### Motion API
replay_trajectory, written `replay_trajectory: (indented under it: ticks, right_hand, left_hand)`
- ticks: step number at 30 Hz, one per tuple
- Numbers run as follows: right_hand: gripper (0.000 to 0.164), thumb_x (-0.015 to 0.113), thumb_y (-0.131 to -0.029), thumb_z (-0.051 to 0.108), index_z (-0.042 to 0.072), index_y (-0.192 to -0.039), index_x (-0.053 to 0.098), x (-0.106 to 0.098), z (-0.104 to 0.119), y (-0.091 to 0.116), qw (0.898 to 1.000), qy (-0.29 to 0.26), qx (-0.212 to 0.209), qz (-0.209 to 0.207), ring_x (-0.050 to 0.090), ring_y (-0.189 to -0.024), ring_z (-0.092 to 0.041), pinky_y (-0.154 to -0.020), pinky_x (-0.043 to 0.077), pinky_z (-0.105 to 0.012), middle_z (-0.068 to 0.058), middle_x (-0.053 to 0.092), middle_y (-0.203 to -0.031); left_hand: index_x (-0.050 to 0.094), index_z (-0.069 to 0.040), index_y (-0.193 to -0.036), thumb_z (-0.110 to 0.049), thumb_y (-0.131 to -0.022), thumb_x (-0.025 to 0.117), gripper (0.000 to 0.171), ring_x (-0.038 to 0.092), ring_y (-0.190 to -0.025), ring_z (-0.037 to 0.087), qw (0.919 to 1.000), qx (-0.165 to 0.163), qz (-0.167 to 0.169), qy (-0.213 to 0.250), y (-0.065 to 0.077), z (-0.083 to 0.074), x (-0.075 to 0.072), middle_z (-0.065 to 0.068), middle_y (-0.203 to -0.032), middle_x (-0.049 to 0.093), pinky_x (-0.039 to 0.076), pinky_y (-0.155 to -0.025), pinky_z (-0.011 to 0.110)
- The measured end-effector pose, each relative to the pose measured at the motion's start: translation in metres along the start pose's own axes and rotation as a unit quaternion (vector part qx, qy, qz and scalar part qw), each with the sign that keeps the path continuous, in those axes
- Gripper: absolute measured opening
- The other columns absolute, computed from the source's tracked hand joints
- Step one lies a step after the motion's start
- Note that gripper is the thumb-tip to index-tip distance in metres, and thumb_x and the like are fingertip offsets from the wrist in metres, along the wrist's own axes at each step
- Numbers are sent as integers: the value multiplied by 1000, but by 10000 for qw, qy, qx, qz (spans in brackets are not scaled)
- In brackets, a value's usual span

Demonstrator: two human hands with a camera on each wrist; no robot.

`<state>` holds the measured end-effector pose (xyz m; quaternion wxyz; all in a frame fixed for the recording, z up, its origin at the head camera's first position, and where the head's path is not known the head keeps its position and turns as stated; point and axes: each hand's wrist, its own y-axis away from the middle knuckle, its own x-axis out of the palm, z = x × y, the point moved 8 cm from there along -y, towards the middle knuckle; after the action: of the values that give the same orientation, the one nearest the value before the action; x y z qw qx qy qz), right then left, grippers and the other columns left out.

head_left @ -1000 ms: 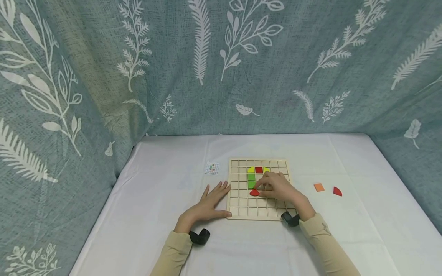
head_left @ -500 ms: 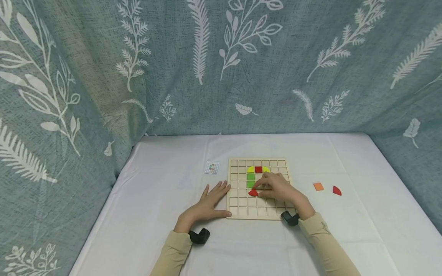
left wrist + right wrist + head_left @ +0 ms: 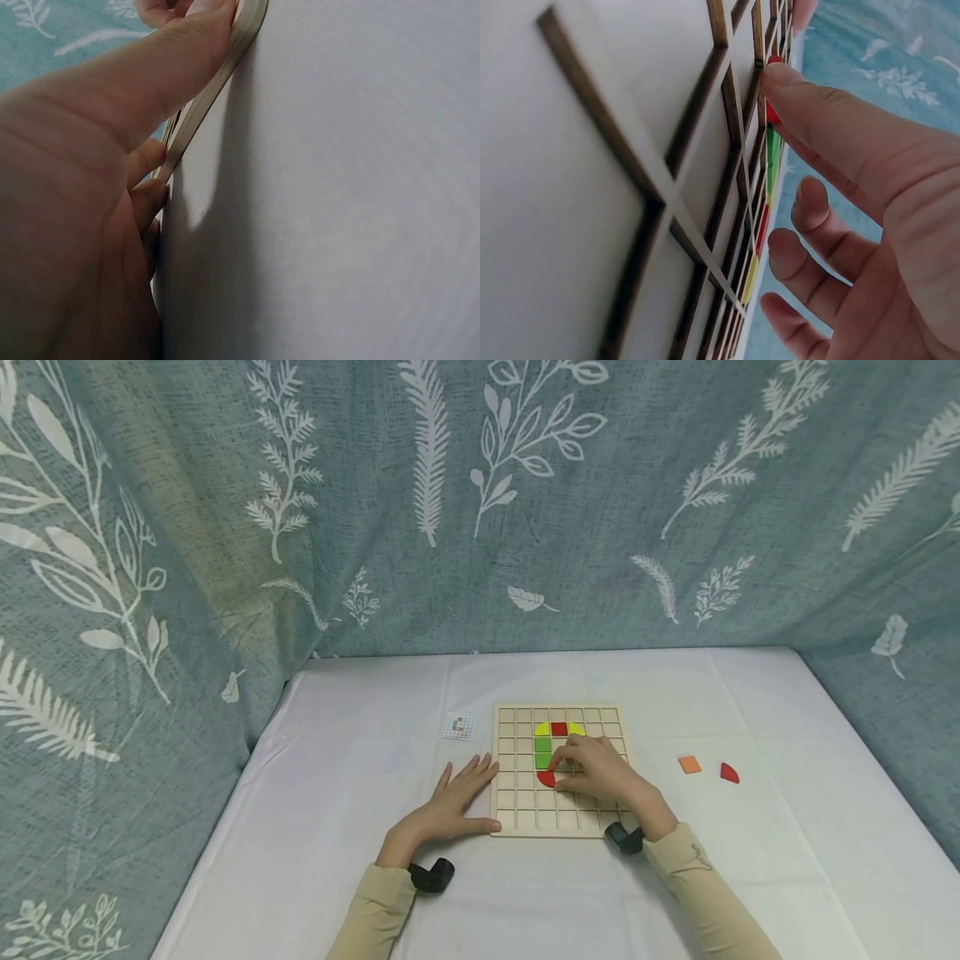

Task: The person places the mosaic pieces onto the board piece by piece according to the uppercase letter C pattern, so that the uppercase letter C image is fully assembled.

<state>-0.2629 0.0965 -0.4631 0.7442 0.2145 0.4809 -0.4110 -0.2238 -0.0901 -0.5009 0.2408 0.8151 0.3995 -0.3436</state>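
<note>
A square wooden grid board (image 3: 517,820) lies on the table. My right hand (image 3: 603,768) is over its middle, thumb and index finger pinching a red quarter-circle tile (image 3: 546,779) just below two green square tiles (image 3: 543,752). In the right wrist view the thumb meets this red tile (image 3: 774,112), while the other fingers are off the board. At the board's left edge rests my left hand (image 3: 447,806), fingers spread. In the left wrist view its thumb and fingertips touch the board's rim (image 3: 196,112). A dark red square tile (image 3: 559,729) sits between two yellow quarter-circle tiles (image 3: 543,729) higher up.
To the right of the board lie an orange square tile (image 3: 689,764) and another red quarter-circle tile (image 3: 730,772). A small card (image 3: 457,725) with a printed grid pattern is at the board's upper left. A patterned blue-green curtain (image 3: 480,568) stands behind the white-covered table (image 3: 360,735).
The red tile has turned a little between my right thumb and index finger, its pointed corner now tucked toward the fingers. My left hand stays at the board's edge.
</note>
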Motion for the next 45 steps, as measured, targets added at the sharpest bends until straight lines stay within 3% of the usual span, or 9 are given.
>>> replay_trajectory:
  ticks: [28, 45]
  right_hand:
    - [18, 77, -73, 37, 24, -82, 68, -2, 2, -3, 9981, 517, 241, -230, 47, -69, -4, -83, 39, -41, 13, 54, -74]
    - [18, 76, -76, 32, 22, -89, 69, -13, -11, 6, 9991, 212, 297, -229, 47, -70, -6, -80, 38, -41, 11, 54, -74]
  left_hand:
    - [23, -13, -148, -45, -81, 67, 86, 3, -144, 24, 10000, 21, -20, -59, 1, -4, -3, 7, -155, 13, -10, -114, 51]
    - [24, -12, -148, -45, -81, 67, 86, 4, -144, 25, 10000, 58, -25, -16, 1, -2, -1, 7, -155, 14, -9, -114, 52]
